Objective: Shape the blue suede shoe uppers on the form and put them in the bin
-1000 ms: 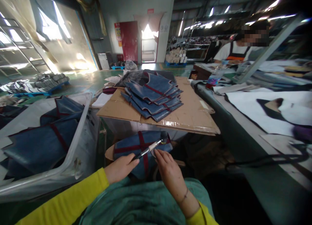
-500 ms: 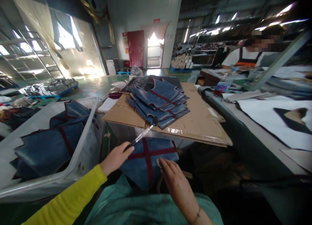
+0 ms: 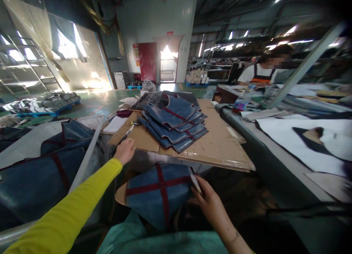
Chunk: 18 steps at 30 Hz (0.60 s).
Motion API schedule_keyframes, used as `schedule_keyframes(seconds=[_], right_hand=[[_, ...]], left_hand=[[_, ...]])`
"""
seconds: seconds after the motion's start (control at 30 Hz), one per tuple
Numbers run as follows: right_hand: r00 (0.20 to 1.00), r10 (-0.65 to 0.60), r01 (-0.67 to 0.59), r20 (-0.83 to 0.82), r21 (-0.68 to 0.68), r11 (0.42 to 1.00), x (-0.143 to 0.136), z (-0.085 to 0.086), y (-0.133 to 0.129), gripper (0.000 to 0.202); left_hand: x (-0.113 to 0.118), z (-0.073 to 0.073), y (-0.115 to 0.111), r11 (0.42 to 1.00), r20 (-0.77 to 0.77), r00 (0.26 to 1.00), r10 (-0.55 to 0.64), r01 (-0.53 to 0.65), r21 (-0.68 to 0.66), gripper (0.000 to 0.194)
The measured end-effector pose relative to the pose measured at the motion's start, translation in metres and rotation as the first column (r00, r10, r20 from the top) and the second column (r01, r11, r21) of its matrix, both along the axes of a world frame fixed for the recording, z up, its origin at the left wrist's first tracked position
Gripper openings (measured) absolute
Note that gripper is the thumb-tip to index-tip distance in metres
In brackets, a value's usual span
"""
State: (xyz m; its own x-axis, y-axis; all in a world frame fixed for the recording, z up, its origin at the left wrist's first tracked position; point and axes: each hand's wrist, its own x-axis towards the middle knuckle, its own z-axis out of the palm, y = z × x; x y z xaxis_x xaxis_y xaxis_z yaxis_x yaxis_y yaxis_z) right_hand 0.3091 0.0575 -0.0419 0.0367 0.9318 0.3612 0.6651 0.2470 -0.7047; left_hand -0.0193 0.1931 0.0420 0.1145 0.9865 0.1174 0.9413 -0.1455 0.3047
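Note:
My left hand [image 3: 125,151], fingers curled, is at the front left edge of a cardboard sheet [image 3: 217,136]. It is closed at the dark handle of a slim hammer-like tool [image 3: 129,130], whose metal end lies over the cardboard. In my right hand [image 3: 209,199] a small flat pale piece [image 3: 195,182] is pinched between thumb and fingers, beside the right corner of a blue panel [image 3: 145,202]. Dark red strips cross on this panel, which lies above my lap. Several similar blue panels [image 3: 176,116] are stacked on the cardboard.
A white bin [image 3: 92,147] with more blue panels stands at my left. On the right runs a table [image 3: 277,151] with white sheets and a bottle [image 3: 242,102]. A co-worker [image 3: 258,72] is behind it. A metal post [image 3: 308,65] slants upward there.
My left hand has moved left and up with the hammer-like tool, away from the blue panel. My right hand has shifted right to the panel's corner. The view has turned slightly right.

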Motion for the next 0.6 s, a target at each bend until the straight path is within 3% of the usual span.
schedule_keyframes(seconds=[0.07, 0.13, 0.2, 0.3, 0.37, 0.47, 0.53, 0.6], right_hand=[[0.992, -0.016, 0.014, -0.123, -0.02, 1.0, -0.001, -0.004, 0.006, 0.035], [0.974, -0.014, 0.006, -0.226, -0.039, 0.999, -0.007, 0.002, 0.013, 0.035], [0.959, 0.015, -0.029, -0.284, -0.042, 0.999, -0.021, 0.023, 0.014, 0.033], [0.955, 0.138, -0.14, -0.263, 0.009, 0.99, -0.052, 0.076, -0.002, 0.031], [0.936, 0.303, -0.293, -0.181, 0.08, 0.953, -0.073, 0.115, -0.022, 0.031], [0.882, 0.47, -0.457, -0.039, 0.175, 0.872, -0.089, 0.16, -0.052, 0.041], [0.89, 0.456, -0.443, -0.005, 0.229, 0.867, -0.087, 0.175, -0.066, 0.045], [0.926, 0.377, -0.356, -0.029, 0.271, 0.894, -0.077, 0.178, -0.071, 0.042]], left_hand=[[0.034, -0.012, -0.044, 0.984, 0.036, 0.984, -0.176, 0.176, -0.005, 0.034], [0.064, -0.027, -0.092, 0.912, 0.148, 0.902, -0.406, 0.409, 0.01, 0.042], [0.084, -0.043, -0.132, 0.904, 0.192, 0.886, -0.422, 0.427, 0.018, 0.055], [0.088, -0.055, -0.165, 0.947, 0.232, 0.918, -0.321, 0.309, 0.088, 0.067], [0.073, -0.053, -0.172, 0.959, 0.268, 0.922, -0.278, 0.249, 0.138, 0.056], [0.033, -0.032, -0.178, 0.963, 0.29, 0.927, -0.24, 0.191, 0.188, 0.035], [-0.004, -0.01, -0.186, 0.962, 0.278, 0.944, -0.176, 0.105, 0.252, 0.035], [-0.049, 0.017, -0.198, 0.945, 0.274, 0.96, -0.056, -0.037, 0.324, 0.036]])
